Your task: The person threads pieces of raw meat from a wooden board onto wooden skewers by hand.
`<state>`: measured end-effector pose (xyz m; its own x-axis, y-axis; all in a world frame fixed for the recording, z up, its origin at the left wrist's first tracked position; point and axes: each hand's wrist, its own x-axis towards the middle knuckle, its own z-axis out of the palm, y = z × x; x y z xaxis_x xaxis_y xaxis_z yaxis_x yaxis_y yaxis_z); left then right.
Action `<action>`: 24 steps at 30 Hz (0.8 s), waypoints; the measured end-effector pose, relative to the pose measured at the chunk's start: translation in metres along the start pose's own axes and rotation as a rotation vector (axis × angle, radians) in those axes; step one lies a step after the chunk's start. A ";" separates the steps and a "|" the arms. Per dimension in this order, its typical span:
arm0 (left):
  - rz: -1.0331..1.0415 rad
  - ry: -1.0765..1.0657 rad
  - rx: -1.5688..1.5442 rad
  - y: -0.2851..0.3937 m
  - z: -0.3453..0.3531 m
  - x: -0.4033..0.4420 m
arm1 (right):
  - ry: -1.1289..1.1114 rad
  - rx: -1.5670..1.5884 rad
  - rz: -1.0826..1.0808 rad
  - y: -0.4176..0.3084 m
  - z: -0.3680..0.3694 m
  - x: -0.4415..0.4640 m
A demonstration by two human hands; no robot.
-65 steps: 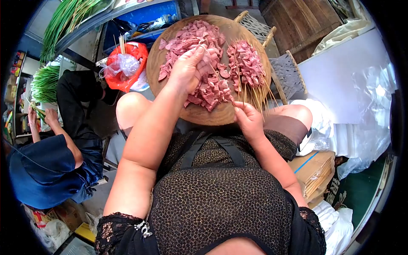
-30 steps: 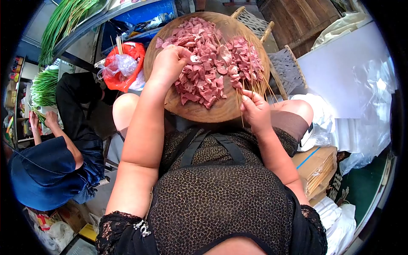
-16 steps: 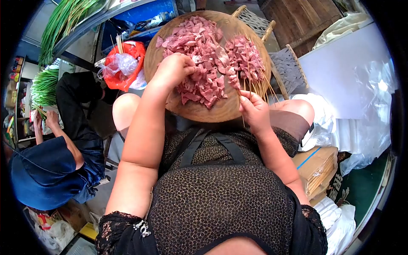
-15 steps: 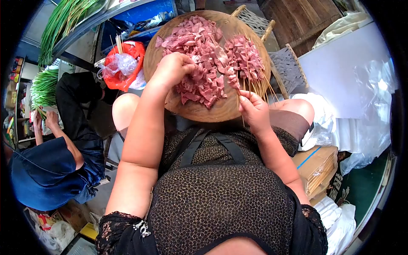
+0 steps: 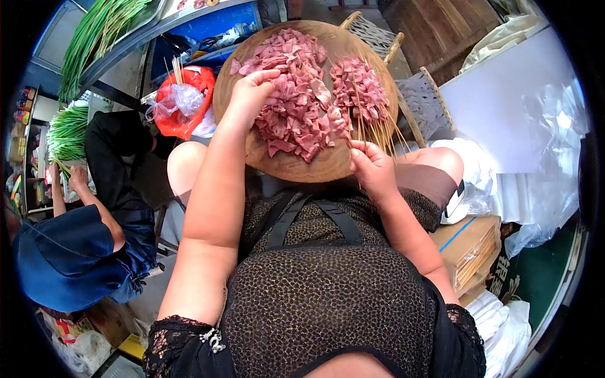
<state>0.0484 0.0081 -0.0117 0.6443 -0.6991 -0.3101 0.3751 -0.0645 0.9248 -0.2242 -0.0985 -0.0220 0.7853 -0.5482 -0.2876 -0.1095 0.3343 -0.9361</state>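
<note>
A large heap of sliced pink-red raw meat (image 5: 293,101) covers much of a round wooden board (image 5: 302,171). My left hand (image 5: 252,94) is at the heap's left edge, fingers stretched over the slices and the thumb lower. No slice shows clearly between them. Low on the board's right side, my right hand (image 5: 373,167) pinches a thin bamboo skewer whose upper part carries meat pieces (image 5: 339,121). Just right of it lies a pile of loaded meat skewers (image 5: 360,85), their bare sticks pointing toward me.
A red plastic bag (image 5: 183,104) with upright sticks stands left of the board. Another person (image 5: 69,252) at the left handles green stalks (image 5: 67,135). A woven chair (image 5: 423,104) sits behind the board to the right. A cardboard box (image 5: 469,249) of sticks is near my right arm.
My left hand has moved up and left from the middle of the heap, and its fingers have straightened. My right hand has shifted slightly down and left with the skewer.
</note>
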 end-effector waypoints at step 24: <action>0.109 -0.006 -0.151 0.004 0.018 0.002 | -0.015 -0.035 0.025 -0.011 0.004 -0.003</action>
<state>0.0394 -0.0064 -0.0043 0.6829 -0.7002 -0.2081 0.3993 0.1192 0.9090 -0.2233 -0.0975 -0.0105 0.7911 -0.5282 -0.3084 -0.1502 0.3211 -0.9351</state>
